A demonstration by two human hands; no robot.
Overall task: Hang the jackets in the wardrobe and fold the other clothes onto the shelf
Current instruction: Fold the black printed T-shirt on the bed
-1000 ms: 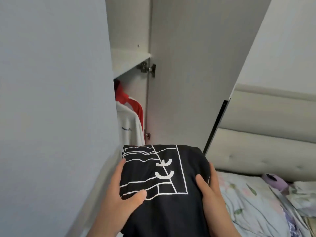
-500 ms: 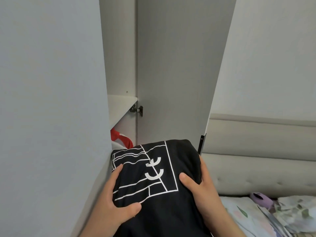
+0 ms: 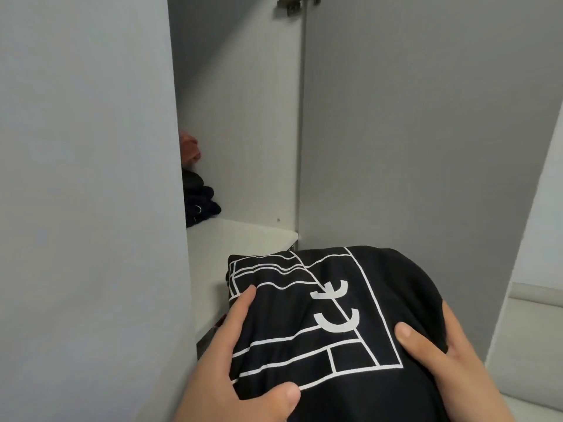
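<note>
I hold a folded black T-shirt (image 3: 329, 303) with a white line print in front of the wardrobe. My left hand (image 3: 231, 373) grips its left edge, thumb on top. On the opposite side my right hand (image 3: 441, 351) holds the shirt, thumb pressed onto the cloth. The shirt's far left corner is level with the front of the white shelf (image 3: 231, 242). At the shelf's back left lies a stack of folded clothes (image 3: 198, 193), dark pieces under a pink one, partly hidden by the wardrobe's side.
The closed wardrobe door panel (image 3: 91, 178) fills the left. An open door (image 3: 426, 132) stands to the right of the shelf, hinge (image 3: 294, 3) at the top. A padded headboard (image 3: 530, 345) shows at lower right.
The shirt has been raised in both hands from below the shelf up to shelf level. The view rose with it: the hanging red and white jacket dropped out of sight.
</note>
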